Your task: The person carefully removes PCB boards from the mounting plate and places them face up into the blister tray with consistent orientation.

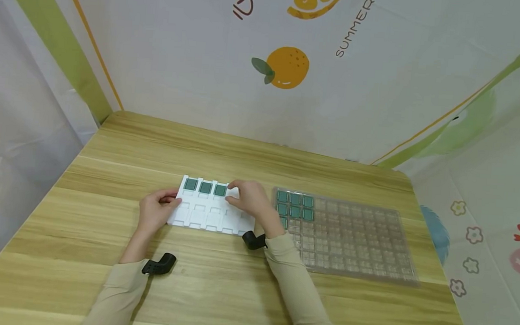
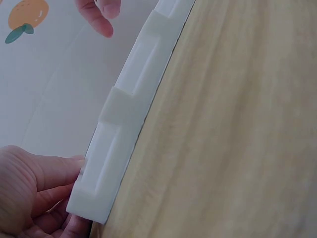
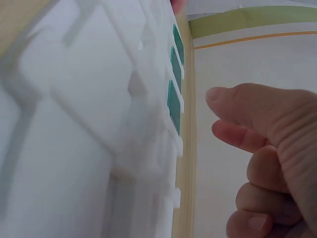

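Observation:
A white plastic tray [image 1: 203,202] with rows of shallow pockets lies on the table. Three green square chips [image 1: 220,190] fill pockets along its far row, also visible in the right wrist view as green squares [image 3: 174,105]. My left hand [image 1: 154,210] grips the tray's left end, and in the left wrist view its thumb [image 2: 62,171] presses the tray's edge. Over the tray's right part hovers my right hand [image 1: 254,200], beside the third chip. Its thumb and index finger stand apart with nothing between them, the other fingers loosely curled [image 3: 267,168].
To the right lies a large clear plastic tray [image 1: 359,235] with many pockets; several green chips [image 1: 295,199] sit in its far left corner. The right forearm [image 1: 296,286] crosses near its left edge. Printed curtains [image 1: 180,66] surround the wooden table [image 1: 206,289].

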### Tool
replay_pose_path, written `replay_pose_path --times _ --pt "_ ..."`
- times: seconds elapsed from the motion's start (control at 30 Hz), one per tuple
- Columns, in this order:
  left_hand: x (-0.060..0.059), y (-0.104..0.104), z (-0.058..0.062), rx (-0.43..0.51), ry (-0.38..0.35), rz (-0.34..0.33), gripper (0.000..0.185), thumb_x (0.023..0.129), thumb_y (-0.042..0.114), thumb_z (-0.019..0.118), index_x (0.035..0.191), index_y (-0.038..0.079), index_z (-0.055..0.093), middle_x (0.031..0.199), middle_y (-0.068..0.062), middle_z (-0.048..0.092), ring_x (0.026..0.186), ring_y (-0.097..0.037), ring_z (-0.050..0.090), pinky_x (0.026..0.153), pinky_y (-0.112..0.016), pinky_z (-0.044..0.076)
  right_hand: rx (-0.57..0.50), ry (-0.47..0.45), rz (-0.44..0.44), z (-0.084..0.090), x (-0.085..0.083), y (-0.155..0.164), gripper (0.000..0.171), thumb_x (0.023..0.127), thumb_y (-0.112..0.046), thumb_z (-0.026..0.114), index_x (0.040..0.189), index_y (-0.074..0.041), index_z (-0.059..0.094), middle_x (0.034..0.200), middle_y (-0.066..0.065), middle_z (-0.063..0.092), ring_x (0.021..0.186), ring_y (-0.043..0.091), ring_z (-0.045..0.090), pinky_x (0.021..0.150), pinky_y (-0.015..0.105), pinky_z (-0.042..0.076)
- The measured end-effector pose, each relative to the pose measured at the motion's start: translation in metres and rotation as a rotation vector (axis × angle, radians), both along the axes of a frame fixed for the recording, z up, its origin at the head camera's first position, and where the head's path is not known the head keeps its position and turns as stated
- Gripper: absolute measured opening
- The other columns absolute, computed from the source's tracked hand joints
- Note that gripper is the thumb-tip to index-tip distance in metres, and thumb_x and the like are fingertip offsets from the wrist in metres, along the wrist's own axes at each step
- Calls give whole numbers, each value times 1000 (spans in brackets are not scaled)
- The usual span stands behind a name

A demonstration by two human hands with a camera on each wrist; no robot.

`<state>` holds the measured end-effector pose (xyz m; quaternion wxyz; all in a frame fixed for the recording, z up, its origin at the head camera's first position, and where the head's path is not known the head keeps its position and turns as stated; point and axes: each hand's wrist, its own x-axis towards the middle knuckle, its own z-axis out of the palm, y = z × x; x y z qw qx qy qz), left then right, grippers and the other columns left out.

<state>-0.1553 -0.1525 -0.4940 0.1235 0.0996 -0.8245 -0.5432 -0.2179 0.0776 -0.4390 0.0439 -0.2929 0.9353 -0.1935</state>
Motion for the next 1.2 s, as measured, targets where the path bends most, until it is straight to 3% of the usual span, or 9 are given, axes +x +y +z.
replay_pose_path --times 0.23,0.37,0.6,0.93,1.2 --pt "0 -1 0 8 -13 -4 21 81 -5 66 101 -11 67 88 -26 65 67 -2 51 57 -7 42 9 -1 -2 -4 -6 -11 28 85 -25 70 106 -7 68 50 -8 32 48 6 27 47 18 24" --pt "0 -1 0 9 -11 2 21 80 -5 67 100 -11 67 88 -26 65 66 -1 51 57 -7 42 31 -17 -19 -5 -8 -16 28 85 -26 70 106 -8 68 52 -7 40 49 6 28 49 18 27" --pt "0 -1 -1 -3 -7 4 20 80 -5 67 100 -11 68 88 -25 66 67 -3 51 57 -7 41 77 -52 -64 -6 -10 -24 29 83 -27 71 107 -10 69 77 1 66 57 8 38 55 20 35" --pt "-1 -1 -2 3 -24 -3 21 81 -4 66 101 -11 67 87 -25 65 68 -2 52 57 -7 42 95 -51 -112 -14 -12 -27 31 83 -27 71 109 -10 68 102 5 69 78 14 56 70 28 48" --pt "-1 -1 -2 -10 -18 0 21 81 -3 67 101 -10 68 87 -24 66 67 -2 51 57 -8 42 86 -67 -127 -15 -13 -28 30 84 -25 70 110 -10 68 99 5 69 66 11 45 61 23 41"
